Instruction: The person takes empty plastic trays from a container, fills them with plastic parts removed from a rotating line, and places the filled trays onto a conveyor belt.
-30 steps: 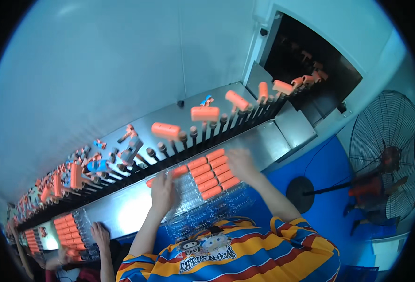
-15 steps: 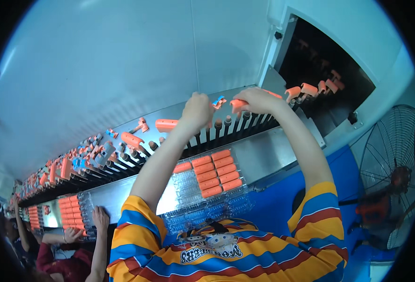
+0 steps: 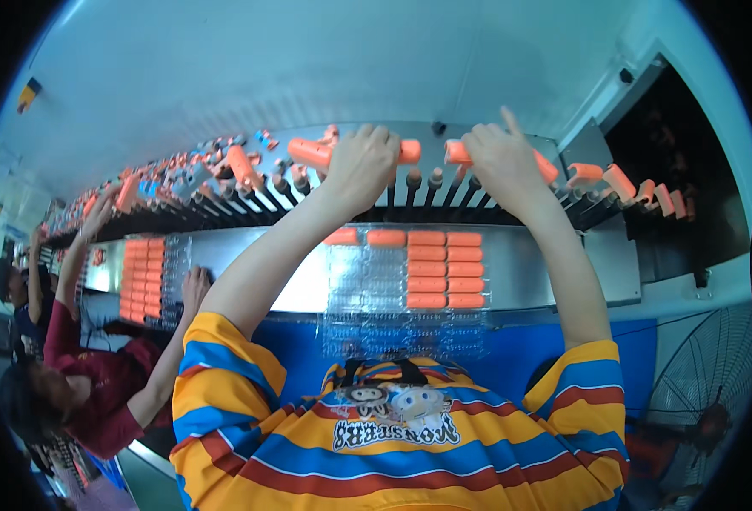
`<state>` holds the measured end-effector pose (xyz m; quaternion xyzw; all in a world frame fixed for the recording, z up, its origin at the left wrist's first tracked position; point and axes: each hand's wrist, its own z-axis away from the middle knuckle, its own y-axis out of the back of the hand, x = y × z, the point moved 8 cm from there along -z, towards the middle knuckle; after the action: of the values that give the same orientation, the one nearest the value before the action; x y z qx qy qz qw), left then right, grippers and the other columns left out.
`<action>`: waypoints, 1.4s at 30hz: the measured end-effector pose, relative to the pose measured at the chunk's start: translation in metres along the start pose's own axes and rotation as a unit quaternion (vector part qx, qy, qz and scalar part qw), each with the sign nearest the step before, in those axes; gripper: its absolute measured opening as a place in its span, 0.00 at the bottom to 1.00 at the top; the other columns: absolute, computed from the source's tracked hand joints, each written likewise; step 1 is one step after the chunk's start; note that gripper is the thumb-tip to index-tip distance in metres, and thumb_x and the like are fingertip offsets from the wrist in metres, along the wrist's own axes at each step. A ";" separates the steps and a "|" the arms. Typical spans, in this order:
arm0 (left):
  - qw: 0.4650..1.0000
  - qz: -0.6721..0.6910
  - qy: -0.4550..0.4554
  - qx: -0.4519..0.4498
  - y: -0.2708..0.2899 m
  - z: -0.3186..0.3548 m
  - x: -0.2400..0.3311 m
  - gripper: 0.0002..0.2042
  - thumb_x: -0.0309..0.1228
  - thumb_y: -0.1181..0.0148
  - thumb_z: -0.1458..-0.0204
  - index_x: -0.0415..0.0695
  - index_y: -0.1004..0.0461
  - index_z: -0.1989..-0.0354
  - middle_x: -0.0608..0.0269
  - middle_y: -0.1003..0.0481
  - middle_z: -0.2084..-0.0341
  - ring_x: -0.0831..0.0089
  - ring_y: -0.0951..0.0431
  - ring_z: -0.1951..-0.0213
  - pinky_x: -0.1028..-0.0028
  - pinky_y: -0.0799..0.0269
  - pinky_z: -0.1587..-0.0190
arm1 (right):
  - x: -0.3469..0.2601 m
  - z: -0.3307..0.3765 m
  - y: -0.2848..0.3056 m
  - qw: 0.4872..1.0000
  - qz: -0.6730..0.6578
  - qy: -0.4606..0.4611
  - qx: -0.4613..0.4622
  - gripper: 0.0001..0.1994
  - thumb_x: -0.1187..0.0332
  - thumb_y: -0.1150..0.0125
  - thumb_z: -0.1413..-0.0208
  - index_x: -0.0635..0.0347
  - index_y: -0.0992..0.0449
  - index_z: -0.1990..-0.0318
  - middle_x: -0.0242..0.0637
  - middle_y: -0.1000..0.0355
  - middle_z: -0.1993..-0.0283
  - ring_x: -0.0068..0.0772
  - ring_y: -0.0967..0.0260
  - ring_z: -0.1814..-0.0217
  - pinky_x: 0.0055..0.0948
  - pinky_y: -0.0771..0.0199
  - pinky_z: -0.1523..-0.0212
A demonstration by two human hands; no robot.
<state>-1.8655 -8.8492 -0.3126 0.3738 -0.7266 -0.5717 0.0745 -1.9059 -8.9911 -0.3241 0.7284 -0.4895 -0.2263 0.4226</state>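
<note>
Factory line under a pale blue wall, listed left to right. Co-worker's hand (image 3: 195, 285) at a filled tray of orange sleeves (image 3: 136, 279), far left of the steel table (image 3: 563, 264). Peg conveyor (image 3: 410, 192) along the table's far edge: many pegs bare, some carrying orange parts. Left hand (image 3: 360, 162), grip clenched around an orange tube (image 3: 312, 153) at the pegs. Clear blister tray (image 3: 406, 285) at the near edge: right columns filled, left cells mostly empty, so roughly half loaded by my estimate. Right hand (image 3: 499, 157), grip closed on a second orange tube (image 3: 546, 166), forefinger raised.
</note>
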 end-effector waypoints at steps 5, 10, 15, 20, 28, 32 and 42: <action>0.994 0.104 0.037 0.008 -0.001 0.062 0.038 0.20 0.23 0.44 0.56 0.35 0.32 0.51 0.52 0.32 0.60 0.59 0.28 0.59 0.65 0.31 0.58 | -0.031 0.060 -0.012 0.983 -0.181 -0.038 -0.009 0.16 0.73 0.41 0.53 0.63 0.30 0.54 0.40 0.29 0.61 0.40 0.31 0.57 0.42 0.35 0.52; 0.973 0.094 0.062 -0.202 -0.106 0.141 0.068 0.23 0.26 0.47 0.50 0.33 0.36 0.44 0.50 0.33 0.53 0.57 0.30 0.51 0.65 0.33 0.48 | -0.095 0.124 -0.141 0.962 -0.266 -0.025 -0.051 0.17 0.75 0.47 0.51 0.66 0.31 0.51 0.44 0.30 0.53 0.42 0.32 0.49 0.42 0.35 0.48; 0.973 0.107 0.124 -0.161 -0.131 0.141 0.100 0.30 0.40 0.48 0.44 0.33 0.42 0.38 0.42 0.47 0.35 0.50 0.49 0.33 0.49 0.52 0.35 | -0.073 0.161 -0.145 0.965 -0.218 -0.090 -0.114 0.25 0.73 0.50 0.45 0.67 0.39 0.39 0.50 0.46 0.32 0.49 0.50 0.30 0.49 0.49 0.32; 0.973 0.123 0.130 -0.148 -0.148 0.100 0.149 0.31 0.41 0.47 0.44 0.32 0.43 0.37 0.41 0.47 0.35 0.50 0.50 0.32 0.52 0.54 0.33 | -0.028 0.214 -0.133 0.944 -0.244 -0.184 -0.128 0.28 0.58 0.50 0.39 0.64 0.42 0.36 0.49 0.50 0.30 0.48 0.55 0.27 0.52 0.60 0.30; 0.973 0.152 0.165 -0.047 -0.165 0.068 0.178 0.32 0.39 0.47 0.45 0.33 0.45 0.36 0.41 0.45 0.36 0.48 0.48 0.33 0.50 0.53 0.34 | 0.014 0.206 -0.116 0.961 -0.211 -0.125 -0.130 0.34 0.51 0.48 0.41 0.58 0.48 0.32 0.47 0.56 0.27 0.49 0.62 0.25 0.53 0.63 0.29; 0.975 0.191 0.068 -0.092 -0.157 0.031 0.227 0.33 0.39 0.46 0.46 0.33 0.45 0.37 0.39 0.45 0.37 0.46 0.47 0.34 0.51 0.51 0.35 | 0.044 0.237 -0.133 0.942 -0.231 -0.162 -0.180 0.36 0.49 0.50 0.41 0.59 0.51 0.31 0.47 0.58 0.27 0.47 0.66 0.24 0.52 0.65 0.29; 0.966 0.195 0.080 -0.147 -0.123 -0.004 0.309 0.27 0.33 0.42 0.49 0.37 0.37 0.40 0.45 0.37 0.41 0.46 0.41 0.38 0.49 0.48 0.37 | 0.084 0.311 -0.075 0.946 -0.264 -0.162 -0.091 0.32 0.50 0.46 0.44 0.62 0.40 0.37 0.46 0.47 0.31 0.46 0.56 0.26 0.52 0.59 0.30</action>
<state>-2.0260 -9.0549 -0.5192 0.2539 -0.6855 -0.6147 0.2962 -2.0631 -9.1771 -0.5477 0.7434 -0.3189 -0.4885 0.3270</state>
